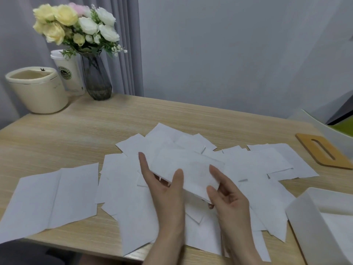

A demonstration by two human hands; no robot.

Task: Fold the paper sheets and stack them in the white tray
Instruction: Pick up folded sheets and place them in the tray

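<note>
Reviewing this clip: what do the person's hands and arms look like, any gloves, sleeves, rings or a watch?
Both are bare: the left hand and right hand wear no gloves, and no rings show on the fingers in view. The forearms run uncovered to the bottom edge of the picture, with no sleeve, watch or bracelet visible. Nails look short and unpainted.

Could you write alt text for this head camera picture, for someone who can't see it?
Two bare hands, left hand and right hand, hold a folded white paper sheet above a scatter of loose white paper sheets on a light wooden table. A white plastic tray sits at the right edge; a grey glass vase of flowers stands far left.
</note>
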